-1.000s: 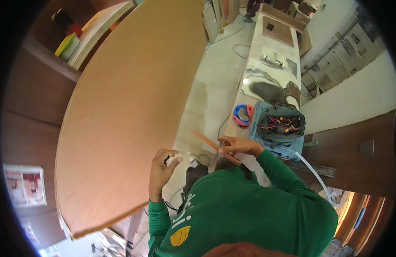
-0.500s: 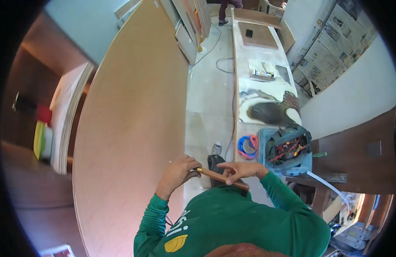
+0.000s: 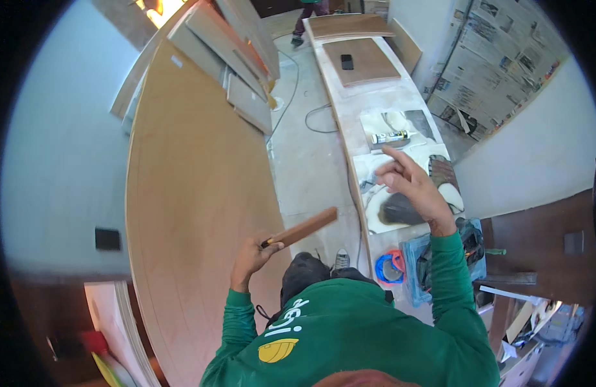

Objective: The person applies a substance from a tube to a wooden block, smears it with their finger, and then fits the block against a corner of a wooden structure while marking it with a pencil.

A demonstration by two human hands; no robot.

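My left hand (image 3: 251, 258) grips one end of a short brown wooden strip (image 3: 307, 227), which slants up and to the right over the floor gap. A small dark and yellow thing (image 3: 267, 243) shows at the fingers; its kind is unclear. My right hand (image 3: 414, 187) is stretched out above the long table (image 3: 345, 132), holding nothing, its fingers apart and partly bent. Closest to its fingertips lies a white cartridge tube (image 3: 389, 137). Below the hand is a sheet with a dark oval patch (image 3: 401, 209), partly hidden by the hand and wrist.
A large wooden panel (image 3: 194, 193) stretches along my left, with leaning boards (image 3: 246, 103) beyond it. On the table are a phone (image 3: 347, 62), a brown board (image 3: 369, 48), a blue and red coil (image 3: 389, 266) and a blue tool box (image 3: 414, 248). A cable (image 3: 317, 119) crosses the floor.
My right hand has let go of the wooden strip and moved forward over the table. The strip stays in my left hand, now tilted upward. The view has shifted.
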